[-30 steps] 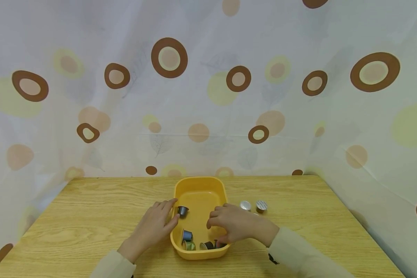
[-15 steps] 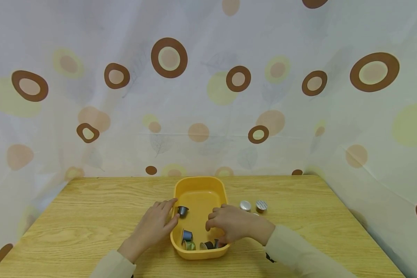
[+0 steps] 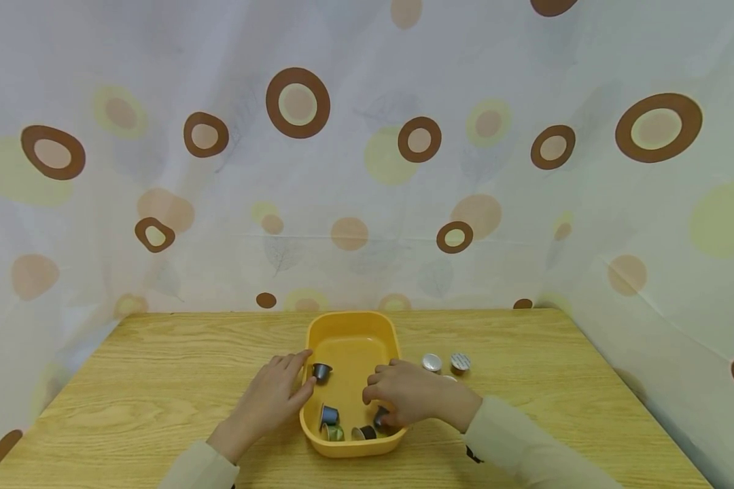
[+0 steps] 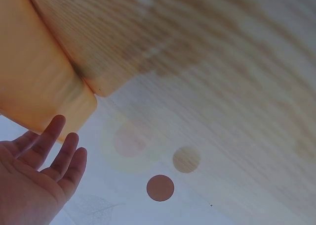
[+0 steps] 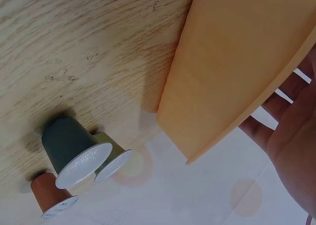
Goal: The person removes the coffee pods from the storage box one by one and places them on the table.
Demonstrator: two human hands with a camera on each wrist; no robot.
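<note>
A yellow plastic tray (image 3: 351, 449) sits on the table with several coffee capsules inside. My left hand (image 3: 273, 390) rests at its left rim, fingers extended, thumb near a dark grey capsule (image 3: 321, 372). Over the right rim reaches my right hand (image 3: 406, 392), its fingers bent, pinching a dark capsule (image 3: 380, 418) in the front right corner; the fingers' far side is hidden. Along the tray's front lie a blue capsule (image 3: 329, 415), a green capsule (image 3: 333, 432) and a black capsule (image 3: 363, 432). In the right wrist view the tray wall hides the fingertips.
Right of the tray, capsules stand lid up on the wooden table (image 3: 177, 380): dark green (image 5: 69, 143), olive (image 5: 111, 158) and reddish brown (image 5: 48, 193). My right forearm partly covers one in the head view. A patterned curtain (image 3: 355, 170) hangs behind.
The dark capsule at my right thumb has turned and shifted slightly up and left from the tray's front right corner. My left hand has stayed still.
</note>
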